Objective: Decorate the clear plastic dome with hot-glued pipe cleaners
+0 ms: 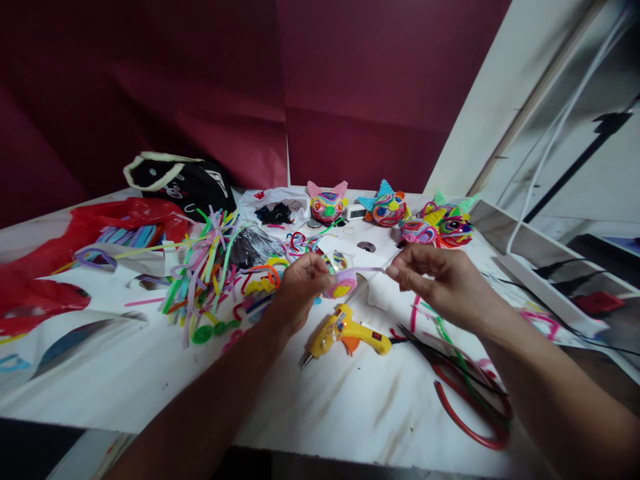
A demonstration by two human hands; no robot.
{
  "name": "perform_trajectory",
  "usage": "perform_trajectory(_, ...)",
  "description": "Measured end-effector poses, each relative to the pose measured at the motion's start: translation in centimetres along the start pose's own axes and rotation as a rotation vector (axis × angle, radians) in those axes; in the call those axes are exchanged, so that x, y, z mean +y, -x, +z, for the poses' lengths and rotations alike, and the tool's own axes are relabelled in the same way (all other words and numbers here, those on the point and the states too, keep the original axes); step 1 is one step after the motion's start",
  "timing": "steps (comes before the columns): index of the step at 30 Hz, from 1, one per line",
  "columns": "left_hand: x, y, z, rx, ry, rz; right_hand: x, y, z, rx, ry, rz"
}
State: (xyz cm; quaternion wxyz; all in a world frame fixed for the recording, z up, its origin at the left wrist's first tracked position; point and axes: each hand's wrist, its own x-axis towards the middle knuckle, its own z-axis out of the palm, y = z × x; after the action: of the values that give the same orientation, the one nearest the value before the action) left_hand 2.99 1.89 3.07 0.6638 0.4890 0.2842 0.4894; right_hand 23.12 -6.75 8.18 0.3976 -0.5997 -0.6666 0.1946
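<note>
My left hand is closed on a small clear piece with a coiled pink and yellow pipe-cleaner decoration on it. From that coil a pale lilac pipe cleaner runs across to my right hand, which pinches its far end between thumb and fingers. Below the hands a yellow hot glue gun lies on the table, nozzle toward the lower left. Red-handled scissors rest under my right forearm, which partly hides them.
Several pipe-cleaner animal heads stand along the back. A heap of pipe cleaners covers the left side, near a red plastic bag and a black tote bag. At right, a white power strip carries cables.
</note>
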Motion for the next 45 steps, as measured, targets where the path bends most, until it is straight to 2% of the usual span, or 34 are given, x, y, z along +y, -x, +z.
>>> perform_trajectory(3,-0.1,-0.2,0.0,0.022,0.007,0.021,0.1,1.4,0.1,-0.23,0.223,-0.015)
perform_trajectory(6,-0.2,-0.3,-0.1,0.027,0.023,0.036,0.6,2.5,1.3,-0.392,0.348,0.001)
perform_trajectory(10,-0.2,-0.3,0.0,0.015,0.029,0.039,1.4,3.2,3.7,-0.493,0.399,-0.008)
perform_trajectory(15,-0.1,-0.3,-0.1,0.01,0.043,0.053,1.6,3.2,5.7,-0.545,0.428,-0.014)
perform_trajectory(24,-0.2,-0.6,-0.3,0.024,0.058,0.05,2.6,2.5,6.1,-0.565,0.373,0.035)
perform_trajectory(34,-0.4,-1.0,-0.7,0.044,0.107,0.058,3.0,2.8,3.2,-0.497,0.236,0.092)
perform_trajectory(39,-0.4,-1.2,-1.0,0.063,0.148,0.075,2.3,3.6,1.0,-0.411,0.102,0.091)
perform_trajectory(45,-0.1,-1.2,-1.1,0.101,0.162,0.069,1.2,4.9,-1.1,-0.183,0.032,0.082)
